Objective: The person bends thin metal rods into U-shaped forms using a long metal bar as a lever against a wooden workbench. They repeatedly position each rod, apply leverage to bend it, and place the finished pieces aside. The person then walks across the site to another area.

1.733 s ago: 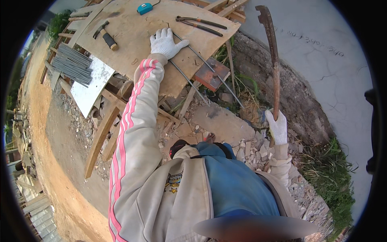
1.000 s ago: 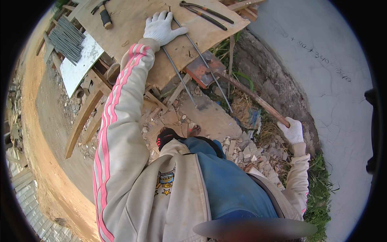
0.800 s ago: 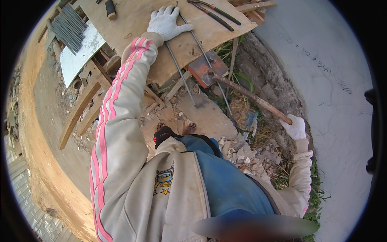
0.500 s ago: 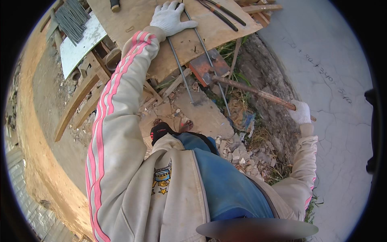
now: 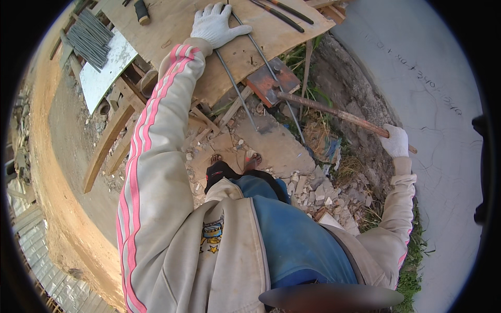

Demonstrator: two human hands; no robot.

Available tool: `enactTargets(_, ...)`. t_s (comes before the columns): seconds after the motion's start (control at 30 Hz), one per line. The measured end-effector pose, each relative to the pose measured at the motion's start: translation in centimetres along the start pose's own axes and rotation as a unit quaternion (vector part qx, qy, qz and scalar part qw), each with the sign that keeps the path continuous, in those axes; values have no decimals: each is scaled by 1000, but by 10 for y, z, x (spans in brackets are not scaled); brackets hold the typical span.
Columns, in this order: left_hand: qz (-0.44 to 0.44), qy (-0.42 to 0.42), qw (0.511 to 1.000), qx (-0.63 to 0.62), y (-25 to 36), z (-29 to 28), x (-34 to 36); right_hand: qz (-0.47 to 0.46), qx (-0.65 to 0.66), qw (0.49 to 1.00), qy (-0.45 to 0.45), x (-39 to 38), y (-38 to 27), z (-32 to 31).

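Note:
My left hand (image 5: pixel 216 26), in a white knit glove, lies flat with fingers spread on a plywood board (image 5: pixel 162 26). It presses on a thin grey metal rod (image 5: pixel 235 86) that comes out under the wrist. A second rod (image 5: pixel 269 68) passes beside the thumb, over the board's edge and across a rusty metal block (image 5: pixel 264 85). At the right my right hand (image 5: pixel 395 141), also gloved, is closed round a long brown wooden handle (image 5: pixel 334 112). The handle's far end meets the block; I cannot make out its head.
Long-handled cutters (image 5: pixel 284 15) lie on the board's far right, a dark-handled tool (image 5: pixel 141 11) at its far left. Cut rods (image 5: pixel 90 39) are piled on a white sheet (image 5: pixel 112 68). A curved timber (image 5: pixel 107 146) stands left, a grey wall (image 5: pixel 417 62) right. Rubble (image 5: pixel 318 193) lies near my feet.
The view has shifted slightly. My left hand stays flat on the board and my right hand keeps its hold on the handle, whose far end stays by the block.

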State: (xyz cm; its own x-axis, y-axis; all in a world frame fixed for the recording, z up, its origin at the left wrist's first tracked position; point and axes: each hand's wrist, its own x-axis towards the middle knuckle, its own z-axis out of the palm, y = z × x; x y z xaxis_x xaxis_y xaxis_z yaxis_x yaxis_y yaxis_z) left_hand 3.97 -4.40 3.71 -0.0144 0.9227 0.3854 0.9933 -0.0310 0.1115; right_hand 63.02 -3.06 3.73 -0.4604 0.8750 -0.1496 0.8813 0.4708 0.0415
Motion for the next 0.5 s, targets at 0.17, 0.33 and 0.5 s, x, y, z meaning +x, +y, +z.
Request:
enactTargets(0.17, -10, 5, 995, 103, -24, 58, 14, 38, -23, 998, 46, -6, -11, 19)
enactTargets(0.33, -9, 3, 998, 59, -3, 21, 8, 66, -32, 995, 64, -13, -12, 30)
enactTargets(0.5, -13, -38, 999, 16, 19, -31, -8, 97, 3, 994, 55, -41, -33, 42)
